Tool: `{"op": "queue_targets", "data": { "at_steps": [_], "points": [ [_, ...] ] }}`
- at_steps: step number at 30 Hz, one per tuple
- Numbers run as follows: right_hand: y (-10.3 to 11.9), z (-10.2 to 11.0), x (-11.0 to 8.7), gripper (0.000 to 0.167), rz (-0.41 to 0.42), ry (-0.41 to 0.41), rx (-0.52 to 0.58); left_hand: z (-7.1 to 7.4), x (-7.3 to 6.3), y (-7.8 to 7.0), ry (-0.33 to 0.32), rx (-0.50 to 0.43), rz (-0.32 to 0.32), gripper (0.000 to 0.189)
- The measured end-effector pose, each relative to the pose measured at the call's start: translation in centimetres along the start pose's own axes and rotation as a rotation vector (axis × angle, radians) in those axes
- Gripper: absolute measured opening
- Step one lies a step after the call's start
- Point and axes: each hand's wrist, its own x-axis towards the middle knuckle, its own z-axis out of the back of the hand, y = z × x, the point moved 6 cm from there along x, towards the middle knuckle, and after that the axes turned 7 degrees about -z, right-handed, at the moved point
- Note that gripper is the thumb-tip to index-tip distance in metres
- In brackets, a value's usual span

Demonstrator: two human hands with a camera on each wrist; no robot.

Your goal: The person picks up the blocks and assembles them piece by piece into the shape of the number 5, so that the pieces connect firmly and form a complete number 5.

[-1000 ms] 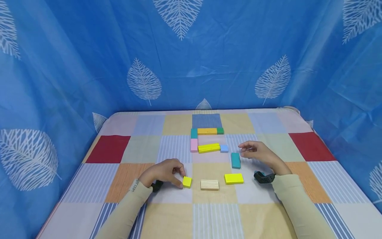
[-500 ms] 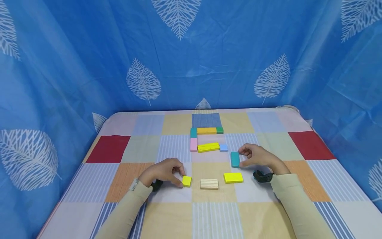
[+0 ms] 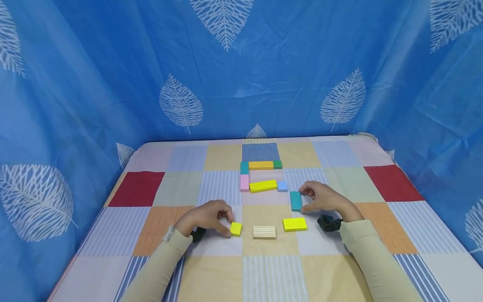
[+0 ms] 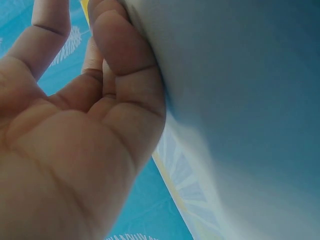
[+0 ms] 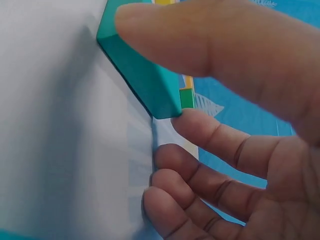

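Note:
My left hand (image 3: 211, 216) rests low on the table with thumb and index finger at the corners of a small yellow square block (image 3: 235, 229), lightly pinching it. In the left wrist view its curled fingers hide most of that block, leaving a yellow sliver (image 4: 85, 7) at the top. To the right, my right hand (image 3: 324, 198) pinches a flat teal block (image 3: 296, 201) by its ends, thumb at the near end and index finger at the far one. The right wrist view shows the thumb across the teal block (image 5: 142, 75); the other fingers curl beside it.
A striped wooden block (image 3: 264, 232) and a yellow rectangular block (image 3: 295, 224) lie between the hands. Farther back, orange (image 3: 260, 165), green (image 3: 277, 164), teal (image 3: 244, 167), pink (image 3: 244, 183), yellow (image 3: 263, 186) and light blue (image 3: 282, 186) blocks form an outline. Blue curtains surround the table.
My right hand has come down, taken the teal block between thumb and index finger, and shifted it slightly left. The left hand stays at the small yellow block.

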Motion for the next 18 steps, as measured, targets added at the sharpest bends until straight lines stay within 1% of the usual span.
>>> {"op": "queue_targets", "data": {
  "at_steps": [5, 11, 18],
  "points": [
    [0.4, -0.1, 0.1, 0.052, 0.015, -0.002, -0.017, 0.0, 0.0, 0.0, 0.001, 0.003, -0.01, 0.025],
    [1.1, -0.3, 0.1, 0.052, 0.045, 0.002, -0.009, 0.0, 0.0, 0.0, 0.002, -0.004, -0.004, 0.025],
    [1.6, -0.7, 0.5, 0.054, 0.052, 0.011, -0.027, -0.1, 0.0, 0.1, 0.003, -0.007, -0.001, 0.025]
  ]
}}
